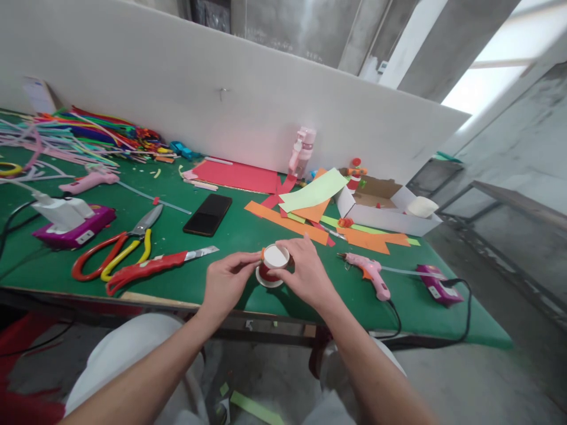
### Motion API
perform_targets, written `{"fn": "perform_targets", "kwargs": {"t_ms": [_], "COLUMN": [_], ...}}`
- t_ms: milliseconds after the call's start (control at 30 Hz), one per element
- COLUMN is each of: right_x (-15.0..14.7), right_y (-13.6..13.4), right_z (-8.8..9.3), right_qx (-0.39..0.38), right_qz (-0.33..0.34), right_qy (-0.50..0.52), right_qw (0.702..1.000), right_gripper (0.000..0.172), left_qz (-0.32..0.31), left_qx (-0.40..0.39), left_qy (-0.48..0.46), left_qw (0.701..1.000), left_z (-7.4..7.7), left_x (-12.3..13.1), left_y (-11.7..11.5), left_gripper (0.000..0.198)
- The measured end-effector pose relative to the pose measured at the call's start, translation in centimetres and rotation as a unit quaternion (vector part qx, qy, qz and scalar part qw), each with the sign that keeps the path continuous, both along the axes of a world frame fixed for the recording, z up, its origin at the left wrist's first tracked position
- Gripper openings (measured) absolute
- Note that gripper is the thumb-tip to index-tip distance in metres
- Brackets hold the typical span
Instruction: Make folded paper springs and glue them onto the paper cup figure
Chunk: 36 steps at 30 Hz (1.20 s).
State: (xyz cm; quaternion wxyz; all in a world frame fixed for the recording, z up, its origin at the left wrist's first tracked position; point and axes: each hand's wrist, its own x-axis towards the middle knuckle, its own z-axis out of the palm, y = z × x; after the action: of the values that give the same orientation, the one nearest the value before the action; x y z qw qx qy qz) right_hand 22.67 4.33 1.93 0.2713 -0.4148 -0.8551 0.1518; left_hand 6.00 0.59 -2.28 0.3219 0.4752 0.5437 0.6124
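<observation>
A paper cup (269,273) stands upside down near the table's front edge, with a white top, a red band round its side and a white rim at the bottom. My right hand (303,268) is wrapped round its right side, thumb in front. At the cup's upper left, my left hand (230,277) pinches a small orange piece (263,254) against the side. The fingertips partly cover that piece, so its shape is unclear. Right of my hands lies a pink glue gun (367,273) with a glue stick in its back.
Left lie a red-handled knife (155,265), scissors (133,242), a black phone (208,214) and another pink glue gun (91,180). Behind are coloured paper strips (305,206), a white box (390,215), a pink bottle (302,150) and pipe cleaners (101,133). Purple power blocks (438,284) carry cords.
</observation>
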Motion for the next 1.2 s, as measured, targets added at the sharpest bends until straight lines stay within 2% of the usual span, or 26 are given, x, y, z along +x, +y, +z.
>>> {"fn": "perform_targets", "kwargs": {"t_ms": [967,1200], "right_x": [-0.02,0.21], "right_y": [-0.06,-0.06], "right_z": [0.26,0.08], "right_qx": [-0.004,-0.017], "right_qz": [-0.004,-0.020], "right_qy": [-0.009,-0.011], "right_qw": [1.000,1.000], "right_gripper": [0.028,0.037], "left_qz": [0.000,-0.040], "left_qx": [-0.005,-0.007], "left_qy": [0.001,-0.007], "left_qw": [1.000,0.999], "left_z": [-0.09,0.04], "left_x": [0.04,-0.30], "left_y": [0.01,0.55], "left_gripper": [0.011,0.015]}}
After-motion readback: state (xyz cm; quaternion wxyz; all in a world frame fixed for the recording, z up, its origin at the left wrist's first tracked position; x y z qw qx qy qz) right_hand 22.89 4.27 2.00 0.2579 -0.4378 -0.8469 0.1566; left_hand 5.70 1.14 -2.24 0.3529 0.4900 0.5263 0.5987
